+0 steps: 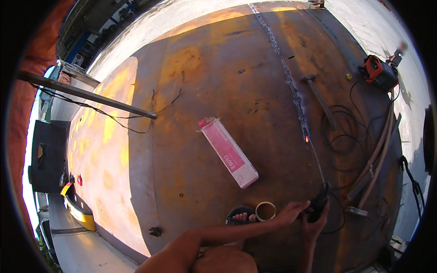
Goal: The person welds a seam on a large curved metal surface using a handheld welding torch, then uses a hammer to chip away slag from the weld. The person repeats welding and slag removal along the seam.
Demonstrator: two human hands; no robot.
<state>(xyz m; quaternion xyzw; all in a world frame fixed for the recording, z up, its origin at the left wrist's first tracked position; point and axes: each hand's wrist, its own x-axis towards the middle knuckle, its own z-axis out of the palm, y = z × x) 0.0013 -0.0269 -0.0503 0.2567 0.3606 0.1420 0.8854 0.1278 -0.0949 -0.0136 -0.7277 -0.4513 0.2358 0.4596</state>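
Note:
A black electrode holder point(319, 200) is gripped low over the rusty steel plate point(195, 154), right of centre. My right hand point(315, 224) wraps round its handle. Against the holder's left side, the fingers of my left hand point(295, 212) are closed on it too. From its jaws a thin welding rod point(317, 159) slants up and away. At the rod's far tip, an orange glow lights the near end of a weld bead point(286, 68). The bead runs from there to the plate's far edge. My foot in a dark sandal shows below, beside a tape-like ring point(265, 211).
A pink and white carton point(229, 154) lies left of the bead. To its right are a hammer point(320, 102), coiled black cable point(343, 132) and an orange-black welding machine point(381, 73). A metal bar point(91, 96) with wires reaches in from the left. A yellow curved piece point(82, 217) sits lower left.

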